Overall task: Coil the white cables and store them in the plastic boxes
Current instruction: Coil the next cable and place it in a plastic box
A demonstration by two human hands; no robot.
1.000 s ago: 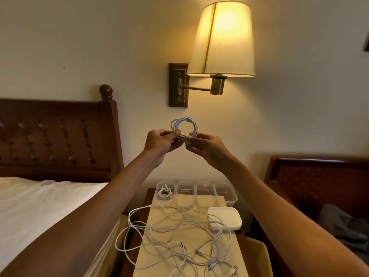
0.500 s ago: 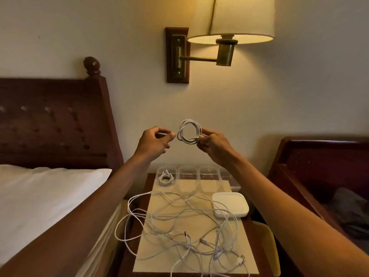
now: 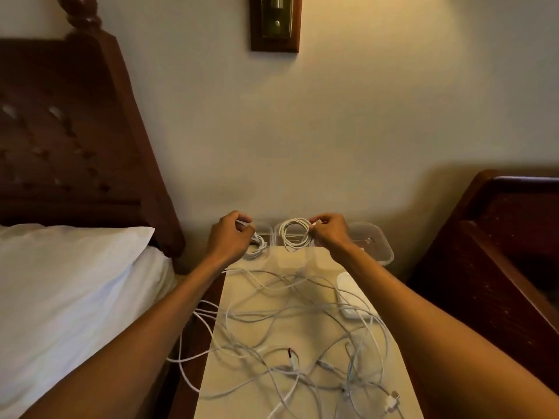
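Two hands work at the desk's (image 3: 298,264) far end. The right hand (image 3: 329,230) pinches one coiled cable (image 3: 295,234) above the plastic boxes (image 3: 376,244). The left hand (image 3: 229,238) grips a strand of a second coil (image 3: 257,247) in the far-left box. Loose cables (image 3: 290,337) tangle nearer.

Two hands (image 3: 230,237) (image 3: 330,232), two coiled cables (image 3: 295,220) (image 3: 257,247), one white lid (image 3: 351,297), one pillow (image 3: 75,267)

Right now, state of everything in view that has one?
Coiled cable, wound in a loop, held up off the table.
Right hand, fingers pinch the coiled cable.
Left hand, fingers pinch a white strand over the leftmost box.
Leftmost box, open, a coil inside.
Rightmost box, open, looks empty.
Loose cables, tangled, uncoiled on the table.
White lid, off, flat on the table.
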